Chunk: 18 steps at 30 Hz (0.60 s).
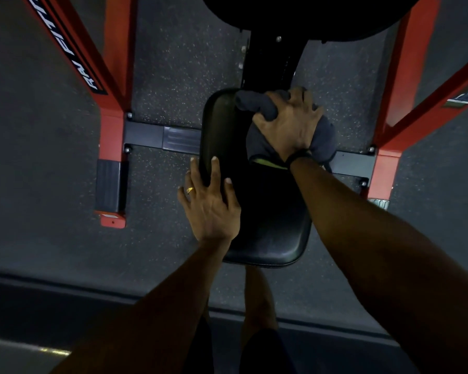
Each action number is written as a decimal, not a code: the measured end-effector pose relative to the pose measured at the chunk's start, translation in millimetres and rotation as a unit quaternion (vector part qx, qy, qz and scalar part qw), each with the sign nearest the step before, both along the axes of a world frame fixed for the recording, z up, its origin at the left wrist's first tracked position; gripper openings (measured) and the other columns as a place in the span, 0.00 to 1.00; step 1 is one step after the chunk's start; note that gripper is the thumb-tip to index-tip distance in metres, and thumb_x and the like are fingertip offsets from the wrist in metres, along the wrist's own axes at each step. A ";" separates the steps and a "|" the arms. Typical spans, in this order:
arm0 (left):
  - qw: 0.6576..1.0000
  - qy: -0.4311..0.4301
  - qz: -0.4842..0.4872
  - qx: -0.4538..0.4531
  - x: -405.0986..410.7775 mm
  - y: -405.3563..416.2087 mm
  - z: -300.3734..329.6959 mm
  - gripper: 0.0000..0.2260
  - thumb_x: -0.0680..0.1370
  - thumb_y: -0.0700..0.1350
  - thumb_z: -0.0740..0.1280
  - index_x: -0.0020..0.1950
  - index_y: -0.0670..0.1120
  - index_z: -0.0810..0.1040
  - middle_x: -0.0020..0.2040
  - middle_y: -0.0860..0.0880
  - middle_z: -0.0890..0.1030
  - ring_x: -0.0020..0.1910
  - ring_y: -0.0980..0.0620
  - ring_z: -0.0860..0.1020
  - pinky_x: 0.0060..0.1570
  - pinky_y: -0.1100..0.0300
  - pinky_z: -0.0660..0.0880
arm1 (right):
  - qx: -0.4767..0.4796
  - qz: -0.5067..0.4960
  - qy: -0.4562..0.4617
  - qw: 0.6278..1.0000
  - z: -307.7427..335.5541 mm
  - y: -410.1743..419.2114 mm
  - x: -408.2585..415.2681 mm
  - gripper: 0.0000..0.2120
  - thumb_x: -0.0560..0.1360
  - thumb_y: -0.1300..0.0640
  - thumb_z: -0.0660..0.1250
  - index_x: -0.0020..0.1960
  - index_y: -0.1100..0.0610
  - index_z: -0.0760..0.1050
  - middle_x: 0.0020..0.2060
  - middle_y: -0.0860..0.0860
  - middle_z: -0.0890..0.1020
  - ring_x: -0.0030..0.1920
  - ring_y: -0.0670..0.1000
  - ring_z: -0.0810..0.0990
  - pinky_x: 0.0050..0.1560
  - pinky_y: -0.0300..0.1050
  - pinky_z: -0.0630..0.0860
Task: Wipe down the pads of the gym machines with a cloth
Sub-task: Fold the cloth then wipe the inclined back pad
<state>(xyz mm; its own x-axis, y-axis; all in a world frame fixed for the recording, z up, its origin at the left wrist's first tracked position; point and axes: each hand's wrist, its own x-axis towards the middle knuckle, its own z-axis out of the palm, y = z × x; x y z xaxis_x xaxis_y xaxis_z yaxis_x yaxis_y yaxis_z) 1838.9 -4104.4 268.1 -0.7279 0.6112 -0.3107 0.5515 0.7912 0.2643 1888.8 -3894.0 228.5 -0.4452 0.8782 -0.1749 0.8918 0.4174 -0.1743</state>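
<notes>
At 6 o'clock, closest of all, two bare arms reach forward over a dark strip of floor. The left hand [210, 205] lies flat on the near left edge of the shiny black padded seat [268, 238], its fingers straight and spread, holding nothing; a gold ring [190, 189] sits on one finger. Past it, toward 1 o'clock, the right hand [288, 125] presses a crumpled dark grey cloth [322, 141] down on the far end of the seat, with its fingers curled into the folds. A black band [297, 155] goes round that wrist. Under the seat is dark rubber floor [38, 157] with tiny pale specks. A flat black metal bar [160, 136] crosses below the seat from 9 to 3 o'clock. Red metal frame legs [114, 76] rise at 11 and 2 o'clock. At 12 o'clock, farthest away, sits another big black pad [295, 17].
</notes>
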 end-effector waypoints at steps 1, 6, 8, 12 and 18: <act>1.000 0.000 0.002 -0.001 -0.5 0.4 0.4 0.23 0.84 0.54 0.53 0.79 0.52 0.65 0.80 0.40 0.61 0.76 0.39 0.64 0.74 0.36 0.58 | 0.002 0.000 0.001 1.000 -0.9 3.9 -2.8 0.25 0.69 0.36 0.57 0.58 0.46 0.78 0.57 0.57 0.78 0.60 0.62 0.74 0.54 0.58 0.67; 1.000 0.000 -0.005 0.007 0.2 -0.5 3.5 0.23 0.84 0.55 0.54 0.78 0.52 0.67 0.80 0.40 0.60 0.76 0.39 0.63 0.74 0.36 0.57 | -0.001 -0.011 0.000 1.000 -11.3 21.2 -12.2 0.25 0.69 0.37 0.56 0.58 0.47 0.78 0.60 0.57 0.77 0.61 0.62 0.72 0.54 0.57 0.67; 1.000 0.005 -0.003 0.005 -0.3 -1.5 2.8 0.22 0.84 0.54 0.54 0.78 0.52 0.66 0.80 0.40 0.59 0.77 0.40 0.62 0.74 0.36 0.57 | -0.003 -0.027 -0.003 1.000 -9.6 19.4 -14.9 0.24 0.69 0.38 0.57 0.58 0.47 0.78 0.60 0.57 0.77 0.62 0.62 0.72 0.55 0.56 0.67; 1.000 0.008 -0.004 0.009 1.0 -1.7 3.9 0.22 0.83 0.54 0.55 0.77 0.52 0.68 0.80 0.40 0.60 0.77 0.40 0.62 0.74 0.36 0.56 | -0.004 -0.038 -0.008 0.999 13.6 -27.0 -3.6 0.23 0.70 0.39 0.58 0.59 0.47 0.77 0.59 0.58 0.77 0.62 0.61 0.72 0.53 0.57 0.65; 1.000 0.017 0.004 0.022 -1.7 -1.9 2.0 0.24 0.82 0.54 0.51 0.76 0.51 0.71 0.78 0.38 0.63 0.75 0.37 0.65 0.71 0.35 0.59 | -0.043 -0.052 -0.009 0.998 73.1 -147.0 51.2 0.23 0.70 0.39 0.62 0.63 0.45 0.74 0.59 0.56 0.75 0.60 0.61 0.71 0.53 0.58 0.68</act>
